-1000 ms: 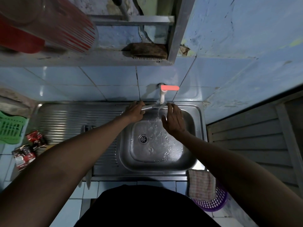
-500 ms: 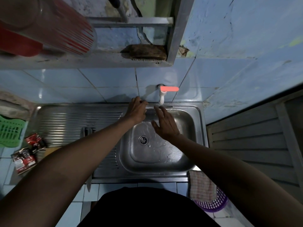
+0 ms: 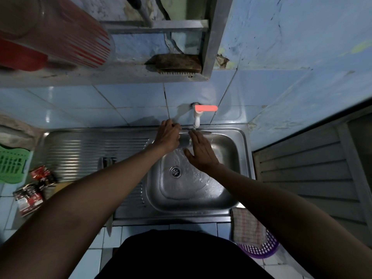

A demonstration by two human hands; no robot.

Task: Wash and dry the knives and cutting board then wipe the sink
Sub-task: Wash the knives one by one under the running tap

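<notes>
Taking the steel sink basin [image 3: 201, 202] as the landmark: far to its left, at the frame edge, a green plastic basket [image 3: 11, 164] sat on the tiled counter, and just below it lay red-and-black sachets [image 3: 32, 190]. Between those and the basin ran the ribbed drainboard [image 3: 90, 146], where a small metal object stood that was too dim to name.

Your left hand [image 3: 168, 136] was at the basin's back left corner, fingers curled tight around the handle end of a knife [image 3: 198, 133]. The blade ran rightward along the basin's back rim, passing under the spout. Your right hand [image 3: 201, 153] lay spread flat, fingers extended and holding nothing, with its fingertips [image 3: 193, 134] touching the blade near the middle.

Above the basin's back edge, a white tap [image 3: 197, 119] with a red lever [image 3: 206, 108] was mounted on the blue tiled wall, and water ran from it over the blade and rippled across the basin floor around the drain [image 3: 175, 171]. Higher on the wall, above the basin, a worn scrubbing brush [image 3: 177, 64] rested on a ledge.

At the basin's front right corner, a checked cloth [image 3: 246, 228] draped over the rim of a purple basket [image 3: 261, 248]. I could not find the cutting board.
</notes>
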